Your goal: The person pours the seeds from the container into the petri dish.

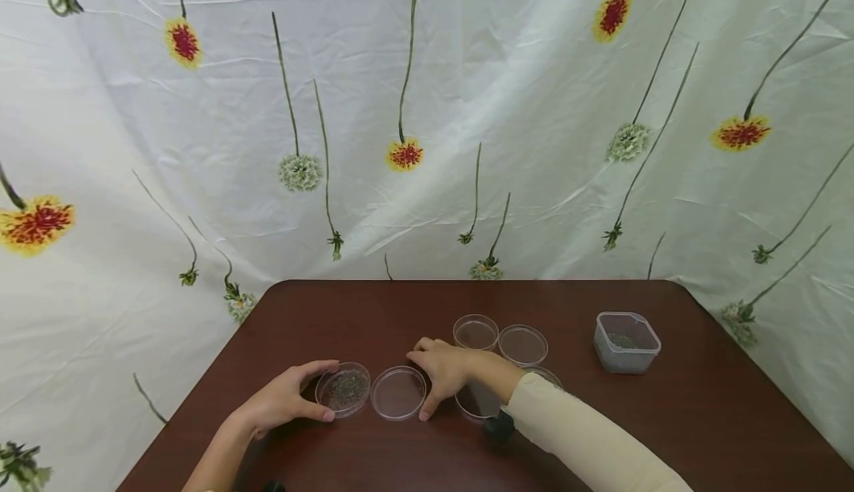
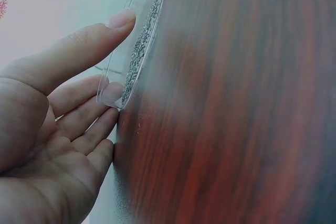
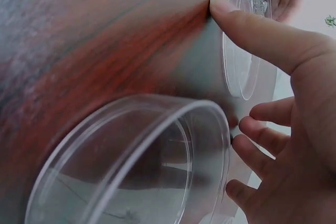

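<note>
My left hand (image 1: 283, 399) holds a clear petri dish (image 1: 355, 413) with thumb and fingers at opposite sides of its rim. Small grey-green bits (image 2: 140, 48) lie in a thin layer along its bottom in the left wrist view. Just right of it rests a clear, bare petri dish (image 1: 398, 394) on the table. My right hand (image 1: 445, 367) arches beside this second dish, thumb and fingers spread around its right edge. In the right wrist view a gap shows between those fingers and the dish wall (image 3: 233, 72).
Several more clear dishes stand to the right, among them one at the back (image 1: 476, 331) and one beside it (image 1: 523, 345); my right forearm partly covers others. A square plastic tub (image 1: 629, 358) with grey contents is at the right. Flowered cloth (image 1: 427, 107) hangs behind the brown table (image 1: 373, 314).
</note>
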### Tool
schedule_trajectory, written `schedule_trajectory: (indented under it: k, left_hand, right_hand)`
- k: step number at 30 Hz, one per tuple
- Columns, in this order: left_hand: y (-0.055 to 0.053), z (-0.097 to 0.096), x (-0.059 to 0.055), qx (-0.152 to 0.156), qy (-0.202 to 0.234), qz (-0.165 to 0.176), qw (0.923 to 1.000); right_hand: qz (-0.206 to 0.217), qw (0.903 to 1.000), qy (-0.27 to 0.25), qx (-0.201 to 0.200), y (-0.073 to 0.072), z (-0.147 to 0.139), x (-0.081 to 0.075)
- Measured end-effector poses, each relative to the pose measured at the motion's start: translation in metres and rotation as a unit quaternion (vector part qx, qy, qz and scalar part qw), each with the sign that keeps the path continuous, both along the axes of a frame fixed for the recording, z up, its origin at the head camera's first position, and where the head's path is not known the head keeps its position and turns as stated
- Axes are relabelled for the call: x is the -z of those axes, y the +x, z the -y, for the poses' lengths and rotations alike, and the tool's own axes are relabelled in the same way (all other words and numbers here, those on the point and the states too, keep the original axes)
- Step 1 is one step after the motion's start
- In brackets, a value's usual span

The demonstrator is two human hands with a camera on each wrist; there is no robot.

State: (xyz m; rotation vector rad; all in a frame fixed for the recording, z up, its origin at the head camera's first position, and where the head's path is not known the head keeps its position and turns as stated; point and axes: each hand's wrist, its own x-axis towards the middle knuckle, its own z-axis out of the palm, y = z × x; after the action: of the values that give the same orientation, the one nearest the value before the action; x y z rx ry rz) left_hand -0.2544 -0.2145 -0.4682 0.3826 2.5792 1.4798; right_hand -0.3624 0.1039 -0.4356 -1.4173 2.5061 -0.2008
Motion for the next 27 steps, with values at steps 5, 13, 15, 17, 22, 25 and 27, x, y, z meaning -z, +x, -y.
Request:
schedule_trajectory:
  k: [5,13,15,17,22,25,27]
  left_hand:
    - [0.001,-0.001,0.002,-0.004,0.008,0.002,1.0000]
    - [0.003,-0.002,0.004,-0.014,0.012,0.002,0.9998]
    - [0.003,-0.002,0.005,-0.013,0.011,0.003,0.9999]
    - [0.004,-0.002,0.005,-0.013,0.010,0.005,0.9999]
    - [0.006,-0.002,0.005,-0.016,0.012,0.006,0.9998]
    - [0.006,-0.003,0.004,-0.017,0.009,0.004,0.9998]
    - [0.005,-0.003,0.004,-0.017,0.006,0.002,0.9998]
  right_hand:
    - [-0.016,0.9999,-0.006,0.000,-0.001,0.004,0.004]
    - [0.000,0.9986,-0.053,-0.008,-0.007,0.004,0.012]
    - [0.013,0.9975,-0.069,-0.007,-0.009,0.003,0.013]
    - [0.025,0.9958,-0.088,-0.006,-0.010,0.002,0.014]
    - [0.040,0.9904,-0.133,0.000,-0.011,0.002,0.012]
    - [0.051,0.9862,-0.158,0.001,-0.011,0.002,0.010]
    - [0.060,0.9834,-0.171,0.003,-0.011,0.002,0.010]
